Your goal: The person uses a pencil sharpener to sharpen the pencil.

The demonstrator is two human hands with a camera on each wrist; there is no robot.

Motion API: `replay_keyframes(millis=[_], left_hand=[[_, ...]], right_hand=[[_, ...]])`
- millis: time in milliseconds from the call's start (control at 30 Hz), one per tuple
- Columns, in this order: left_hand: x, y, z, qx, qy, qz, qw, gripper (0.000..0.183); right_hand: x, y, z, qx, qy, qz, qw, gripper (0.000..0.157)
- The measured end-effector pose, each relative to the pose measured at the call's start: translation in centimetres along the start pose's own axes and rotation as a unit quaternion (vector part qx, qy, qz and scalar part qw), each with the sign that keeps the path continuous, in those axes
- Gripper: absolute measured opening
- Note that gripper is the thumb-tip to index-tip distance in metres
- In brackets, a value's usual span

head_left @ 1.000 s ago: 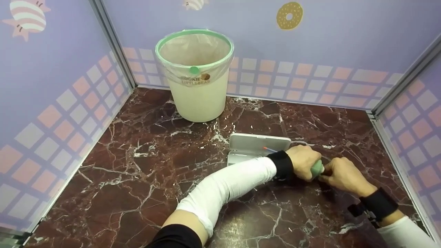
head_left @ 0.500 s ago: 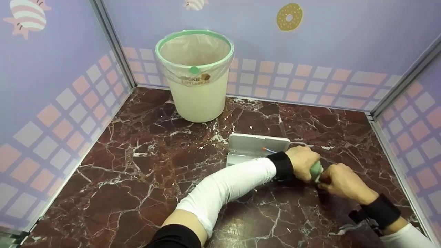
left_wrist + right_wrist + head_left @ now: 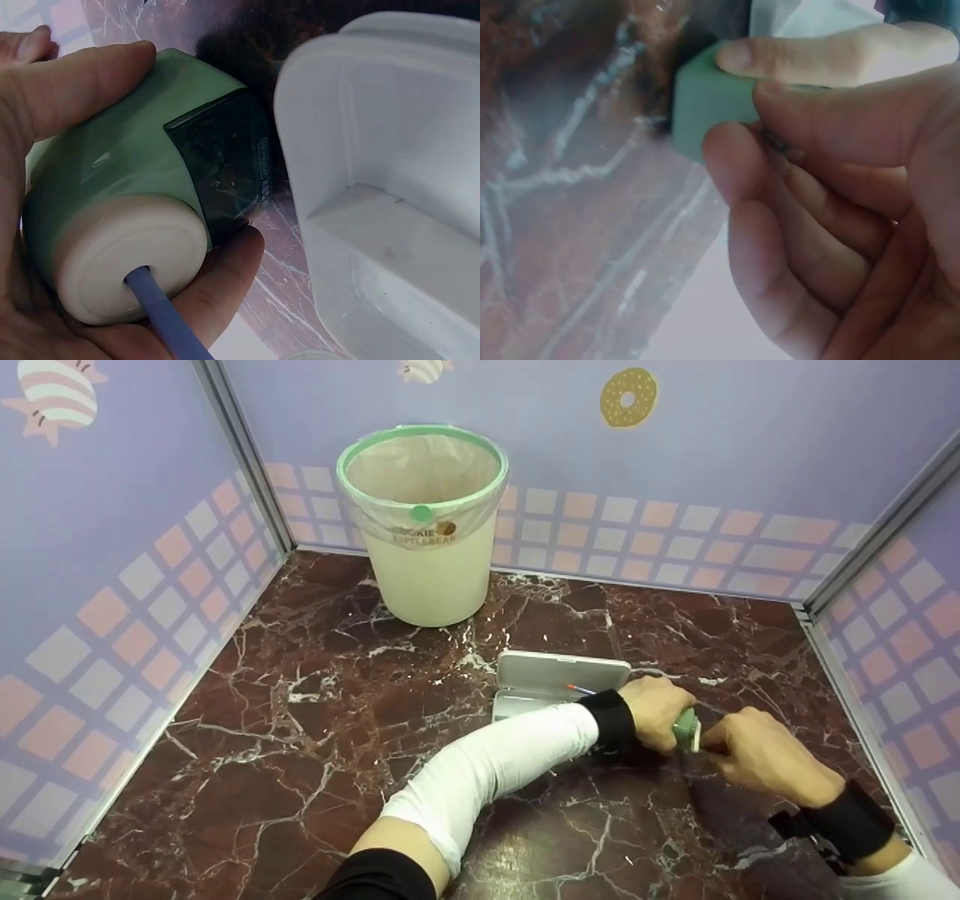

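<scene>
My left hand grips a green pencil sharpener with a round cream face and a dark see-through shavings drawer. A blue-purple pencil sticks into the hole in that face. In the head view the pencil's orange end shows behind the left wrist. On the sharpener's far side, my right hand has its thumb and forefinger pinched round a small dark piece, apparently the crank knob, mostly hidden by the fingers. Its other fingers are curled.
A pale pencil case lies with its lid up beside the left wrist. Behind it stands a cream bin with a green rim and a plastic liner. Patterned panels enclose the dark red marbled table.
My right hand has circled slightly and now sits a little farther right. The sharpener has tilted slightly in my left hand, which otherwise stays in place.
</scene>
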State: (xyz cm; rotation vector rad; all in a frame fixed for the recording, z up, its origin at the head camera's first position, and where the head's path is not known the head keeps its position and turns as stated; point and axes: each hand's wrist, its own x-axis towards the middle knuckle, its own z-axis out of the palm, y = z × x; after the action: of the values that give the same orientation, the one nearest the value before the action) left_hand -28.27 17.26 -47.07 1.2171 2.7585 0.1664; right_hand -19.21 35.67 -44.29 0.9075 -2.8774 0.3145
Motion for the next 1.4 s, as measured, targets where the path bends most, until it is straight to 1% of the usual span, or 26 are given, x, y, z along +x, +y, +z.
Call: replay_keyframes(millis=[167, 300, 367, 433, 633, 733, 867, 1067, 1167, 1233, 1300, 1400], left_hand=[[-0.1, 0.0, -0.3, -0.007, 0.001, 0.000, 1.0000, 0.037], [-0.2, -0.1, -0.4, -0.010, 0.000, 0.009, 0.9999, 0.037], [-0.2, -0.1, -0.4, -0.012, 0.002, 0.011, 0.9999, 0.038], [-0.2, -0.1, -0.4, -0.014, 0.003, 0.011, 0.9998, 0.038], [0.0, -0.1, -0.3, -0.003, 0.003, 0.027, 0.9996, 0.032], [0.1, -0.2, -0.3, 0.005, 0.004, 0.035, 0.9994, 0.029], [0.2, -0.2, -0.4, 0.004, 0.001, 0.040, 0.9992, 0.030], [0.2, 0.0, -0.7, 0.008, -0.013, 0.041, 0.9990, 0.031], [0.1, -0.2, -0.9, 0.011, -0.018, 0.041, 0.9990, 0.033], [0.0, -0.2, -1.0, 0.012, -0.020, 0.039, 0.9990, 0.033], [0.1, -0.2, -0.9, 0.015, -0.018, 0.038, 0.9990, 0.033], [0.1, 0.2, -0.7, 0.018, -0.019, 0.040, 0.9989, 0.034]], right_hand=[[0.3, -0.3, -1.1, -0.007, 0.002, 0.002, 1.000, 0.051], [0.5, -0.7, -1.7, -0.017, -0.015, 0.034, 0.999, 0.050], [0.6, -0.8, -2.1, -0.025, -0.019, 0.050, 0.998, 0.048], [0.7, -0.8, -2.3, -0.031, -0.018, 0.057, 0.998, 0.044], [0.8, -0.3, -2.6, -0.036, -0.001, 0.056, 0.998, 0.034], [1.0, 0.2, -2.7, -0.033, 0.012, 0.058, 0.998, 0.026], [1.2, 1.0, -2.8, -0.030, 0.034, 0.059, 0.997, 0.023], [1.4, 1.8, -3.0, -0.019, 0.037, 0.062, 0.997, 0.016], [1.8, 2.2, -2.8, -0.019, 0.037, 0.070, 0.997, 0.014], [2.2, 2.8, -2.2, -0.018, 0.038, 0.080, 0.996, 0.013], [2.6, 3.5, -1.2, -0.010, 0.024, 0.093, 0.995, 0.015], [3.0, 4.5, 0.6, 0.001, -0.009, 0.093, 0.996, 0.021]])
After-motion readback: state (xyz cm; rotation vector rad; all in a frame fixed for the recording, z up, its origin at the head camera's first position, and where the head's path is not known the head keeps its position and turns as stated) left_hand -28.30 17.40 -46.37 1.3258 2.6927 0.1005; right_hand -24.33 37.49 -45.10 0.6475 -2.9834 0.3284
